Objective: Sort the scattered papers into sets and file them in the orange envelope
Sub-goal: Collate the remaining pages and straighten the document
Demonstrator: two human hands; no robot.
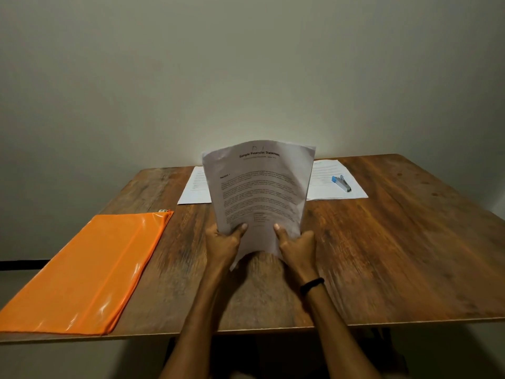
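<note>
both hands (pixel 262 242) hold printed papers (pixel 259 192) upright above the table (pixel 396 242).

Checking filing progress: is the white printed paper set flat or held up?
Held upright: left hand and right hand grip the white printed paper set near its bottom.

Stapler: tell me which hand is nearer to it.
Right. The right hand grips the held papers' bottom edge, left of the stapler and closer to the person; the left hand grips that edge farther left.
</note>
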